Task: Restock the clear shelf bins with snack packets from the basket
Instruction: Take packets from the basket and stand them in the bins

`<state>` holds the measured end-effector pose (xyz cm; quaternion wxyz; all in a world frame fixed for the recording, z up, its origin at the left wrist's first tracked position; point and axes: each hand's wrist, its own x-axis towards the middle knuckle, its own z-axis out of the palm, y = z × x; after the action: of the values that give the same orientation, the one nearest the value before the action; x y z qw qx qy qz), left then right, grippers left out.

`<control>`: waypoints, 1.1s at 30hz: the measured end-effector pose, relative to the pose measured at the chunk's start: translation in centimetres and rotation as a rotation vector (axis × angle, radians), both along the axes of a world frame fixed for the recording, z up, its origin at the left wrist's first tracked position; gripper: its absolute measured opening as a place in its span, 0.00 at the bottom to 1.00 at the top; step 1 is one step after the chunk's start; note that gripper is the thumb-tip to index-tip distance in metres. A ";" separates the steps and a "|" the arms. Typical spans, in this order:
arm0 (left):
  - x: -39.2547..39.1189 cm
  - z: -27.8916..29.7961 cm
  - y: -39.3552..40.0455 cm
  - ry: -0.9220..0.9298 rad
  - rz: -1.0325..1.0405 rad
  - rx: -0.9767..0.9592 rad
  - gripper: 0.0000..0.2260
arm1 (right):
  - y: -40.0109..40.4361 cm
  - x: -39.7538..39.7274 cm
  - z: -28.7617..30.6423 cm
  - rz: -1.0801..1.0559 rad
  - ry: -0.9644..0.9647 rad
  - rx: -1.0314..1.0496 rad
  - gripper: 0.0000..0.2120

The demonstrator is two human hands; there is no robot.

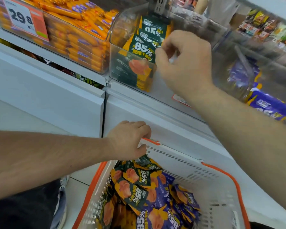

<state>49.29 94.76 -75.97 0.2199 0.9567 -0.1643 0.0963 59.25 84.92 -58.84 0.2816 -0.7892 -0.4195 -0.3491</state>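
Head view:

- Right hand (183, 63) raised at the middle clear shelf bin (113, 52), fingers curled, fingertips against the right edge of the front dark green "85%" packets (141, 52); pinching one or only touching, cannot tell.
- Green packets stacked upright in a row at the bin's left side, the floor of the bin bare to their right.
- Left hand (129, 139) low at the far corner of the basket (193, 169), fingers curled over the white rim beside the orange handle (228, 177), gripping it.
- Basket white with slotted walls, filled with loose snack packets (139, 190) lying every way, dark green ones mostly to the left and top, purple ones (162, 210) to the right and below.
- Left neighbouring bin packed with orange sausage sticks (79, 35), a price tag (23, 19) reading "29.8" on its front.
- Right neighbouring bin (248, 66) holding purple packets (269, 108) at its lower end, blurred.
- White shelf front (155, 113) below the bins, a small red and white label (180, 100) partly hidden by the right wrist.
- Dark trousers (23, 210) and a shoe (64, 182) at lower left over pale floor tiles.
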 end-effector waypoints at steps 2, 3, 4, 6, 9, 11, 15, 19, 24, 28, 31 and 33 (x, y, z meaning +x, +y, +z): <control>0.0 -0.2 0.0 0.094 0.029 0.038 0.13 | -2.2 -2.9 -3.3 0.177 -0.034 0.050 0.08; 0.0 -0.2 0.0 0.133 0.042 0.053 0.11 | -3.5 -3.9 -5.7 0.209 0.048 0.039 0.08; 0.0 -0.2 0.0 0.165 0.052 0.063 0.10 | -4.9 -4.7 -8.3 0.199 0.172 0.005 0.08; 0.0 -0.4 0.0 0.215 0.069 0.052 0.08 | -7.5 -5.4 -13.9 0.057 0.511 -0.169 0.07; 0.1 -1.0 -0.1 0.298 0.086 0.028 0.07 | -10.2 -5.1 -20.8 -0.177 0.878 -0.612 0.06; 0.1 -1.5 -0.1 0.333 0.091 0.026 0.06 | -10.9 -4.8 -23.6 -0.192 1.019 -0.736 0.14; 0.1 -2.4 0.1 0.368 0.097 0.006 0.05 | -10.5 -4.5 -27.5 -0.213 1.179 -0.766 0.25; 0.2 -3.1 0.2 0.404 0.115 -0.009 0.06 | -9.7 -4.6 -30.8 -0.297 1.182 -0.718 0.21; 0.3 -3.4 0.2 0.400 0.108 0.021 0.07 | -10.7 -5.6 -32.6 -0.394 0.954 -0.767 0.15; 0.1 -3.2 0.3 0.392 0.089 0.034 0.07 | -10.8 -5.1 -29.8 -0.324 0.962 -0.564 0.12; 0.1 -2.8 0.0 0.386 0.072 0.065 0.13 | -11.0 -5.4 -26.1 -0.228 1.105 -0.379 0.09; 0.0 -2.6 -0.3 0.358 0.050 0.086 0.21 | -11.1 -5.9 -23.9 -0.175 1.137 -0.332 0.07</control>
<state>49.29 94.48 -78.55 0.2019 0.9709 -0.1028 -0.0773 53.38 73.79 -82.72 0.3050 -0.9174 -0.1854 0.1761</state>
